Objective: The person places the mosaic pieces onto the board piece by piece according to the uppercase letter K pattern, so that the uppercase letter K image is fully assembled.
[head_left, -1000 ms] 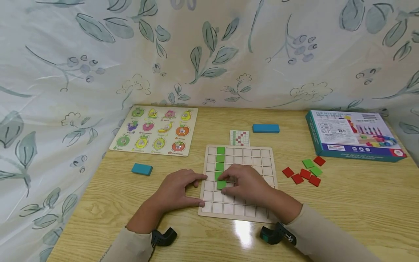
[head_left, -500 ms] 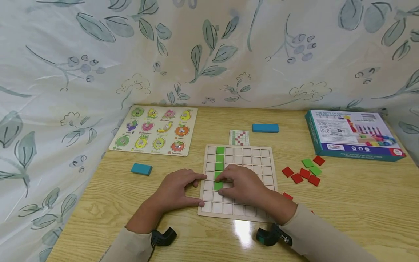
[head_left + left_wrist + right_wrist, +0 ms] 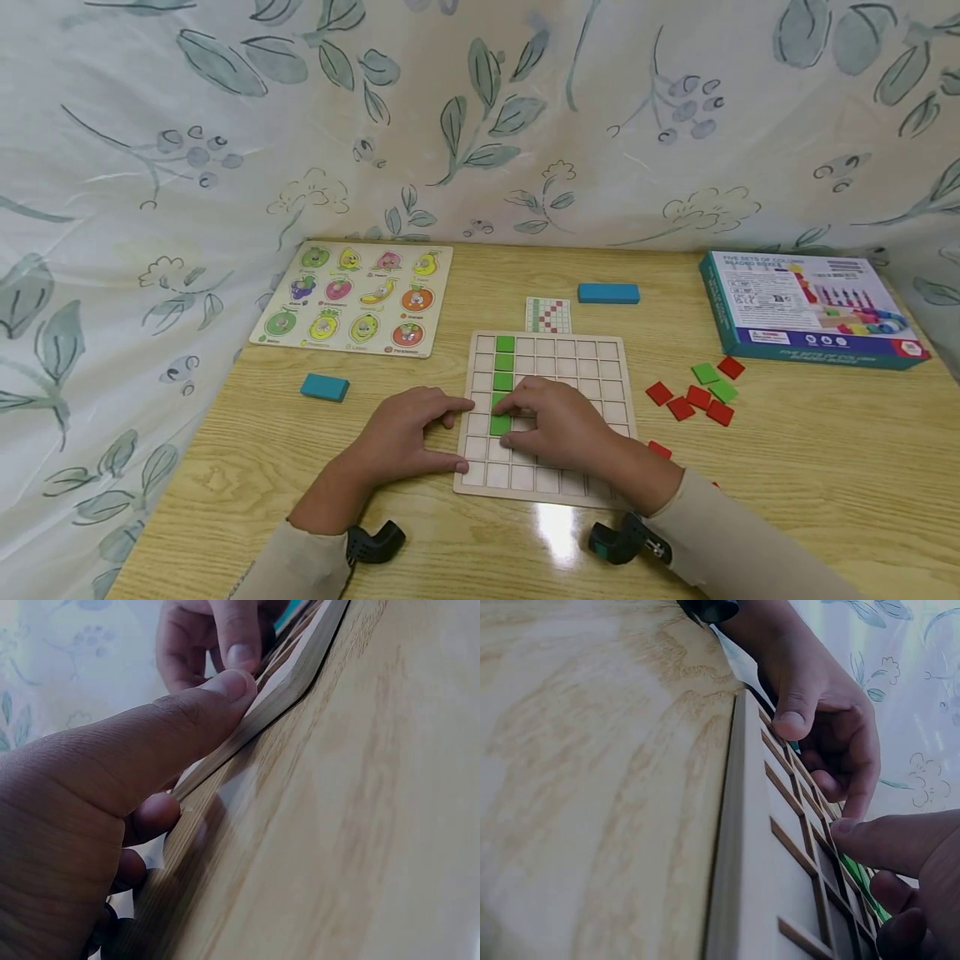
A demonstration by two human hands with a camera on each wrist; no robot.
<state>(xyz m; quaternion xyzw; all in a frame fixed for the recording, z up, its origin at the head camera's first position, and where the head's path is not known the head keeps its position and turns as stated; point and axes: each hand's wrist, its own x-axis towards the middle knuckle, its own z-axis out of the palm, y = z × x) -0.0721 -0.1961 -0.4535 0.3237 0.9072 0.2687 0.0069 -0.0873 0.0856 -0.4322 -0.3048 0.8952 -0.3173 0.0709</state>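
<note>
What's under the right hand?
Under the right hand: part of the grid board. Green tiles show at the fingers. Cells directly beneath are covered; can't tell whether they hold tiles.

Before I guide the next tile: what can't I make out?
Some squares of the board, head view: covered by the right grip.
Red sliver, head view: the sleeve hides the rest.
Small card, head view: too small to read exactly.
Green tiles, right wrist view: partly hidden behind the right grip.
Board's top, left wrist view: seen nearly edge-on.
</note>
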